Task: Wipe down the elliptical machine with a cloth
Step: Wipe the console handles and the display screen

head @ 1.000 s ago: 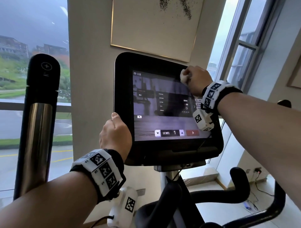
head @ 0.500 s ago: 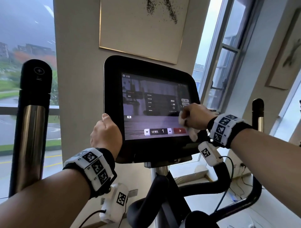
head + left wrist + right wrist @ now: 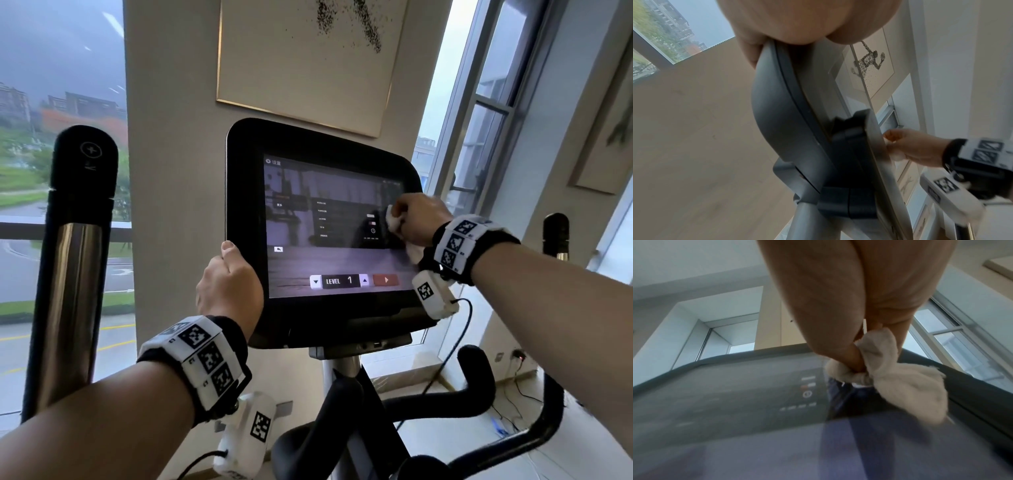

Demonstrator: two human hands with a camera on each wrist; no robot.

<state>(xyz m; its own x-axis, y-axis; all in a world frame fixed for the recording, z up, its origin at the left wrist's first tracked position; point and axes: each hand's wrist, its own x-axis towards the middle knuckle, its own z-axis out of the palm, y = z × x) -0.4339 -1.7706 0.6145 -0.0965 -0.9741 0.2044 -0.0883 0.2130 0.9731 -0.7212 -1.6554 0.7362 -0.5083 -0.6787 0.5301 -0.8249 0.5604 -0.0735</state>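
**Cloth on the right side of the screen, left hand holding the frame**

We hold the elliptical's console (image 3: 318, 219) with both hands in play. Our left hand (image 3: 229, 284) grips the left edge of its black frame about halfway up: the thumb lies on the front of the bezel, and in the left wrist view the fingers (image 3: 751, 48) curl round to the back of the housing.

Our right hand (image 3: 416, 221) is closed around a bunched white cloth (image 3: 394, 219), fist-like, with the knuckles toward the screen. The cloth is pressed against the right part of the lit screen (image 3: 329, 253), near its upper right corner and just inside the bezel. A loose tail of the cloth hangs below the hand over the screen's right margin. From the right wrist view the thumb and fingers pinch the wadded cloth (image 3: 896, 378) at its middle, with fluffy ends spreading out on either side against the glass.

The screen shows a dim menu and, along the bottom, a bar reading "LEVEL 1" (image 3: 339, 281) with arrow buttons and a red play button (image 3: 386, 280) just right of it.

The left moving handle (image 3: 73, 260), black on top with a chrome tube below, stands upright to the left of the console, well apart from our left hand. The black fixed handlebars (image 3: 479, 383) curve out beneath the console. A framed picture (image 3: 308, 58) hangs on the wall above.
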